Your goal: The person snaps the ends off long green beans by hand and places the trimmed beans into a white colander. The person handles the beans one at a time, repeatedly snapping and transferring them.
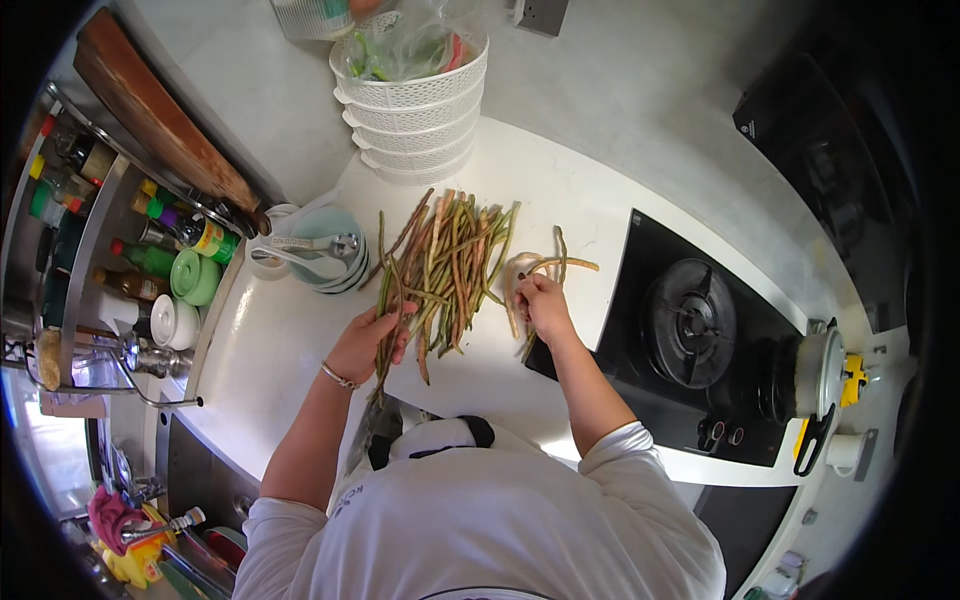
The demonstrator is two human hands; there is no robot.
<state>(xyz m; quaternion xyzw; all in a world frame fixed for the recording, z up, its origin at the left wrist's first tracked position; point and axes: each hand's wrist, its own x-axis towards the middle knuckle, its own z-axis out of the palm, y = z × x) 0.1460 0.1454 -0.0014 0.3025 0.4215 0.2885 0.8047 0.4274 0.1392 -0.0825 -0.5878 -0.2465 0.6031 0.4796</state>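
Long green and reddish bean pods [457,259] lie in a loose heap on the white countertop [300,375]. At the heap's left edge, my left hand [367,341] is closed around a few pods, whose ends stick out above and below the fingers. My right hand [544,304] is at the right of the heap, its fingers pinched at one end of a bean pod [574,263]. A few more pods lie apart from the heap around this hand. A bracelet circles my left wrist.
Stacked bowls with spoons [330,259] stand left of the heap, and stacked white plastic baskets [412,127] behind it. A black gas stove [694,322] with a pot [817,375] is at right. A rack of bottles [142,259] stands at left.
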